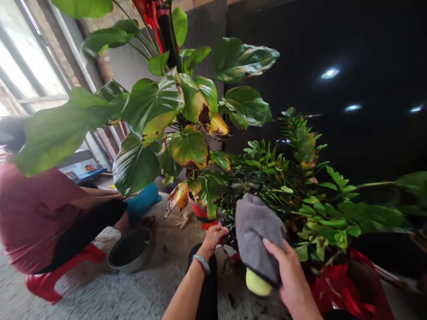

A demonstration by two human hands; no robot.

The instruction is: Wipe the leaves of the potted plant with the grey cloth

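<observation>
My right hand [293, 275] grips a grey cloth [255, 235] with a yellow-green patch at its lower end. The cloth hangs in front of the low, dark green foliage [243, 191]. To the left, my left hand [214, 240] has its fingers curled together at the edge of these leaves. What its fingertips hold, if anything, is hidden. A pale bracelet [202, 263] circles that wrist. Above rises a tall, large-leaved plant [153, 104], some of whose leaves are yellow and brown at the edges. Part of a red pot [198, 209] shows beneath it.
On the left, a person in a reddish shirt [40, 218] sits on a red plastic stool [66, 271]. Beside them stands a grey basin [131, 251] holding dark liquid. Red wrapping [350, 289] lies low at right. Behind the plants is a dark, reflective wall [350, 58].
</observation>
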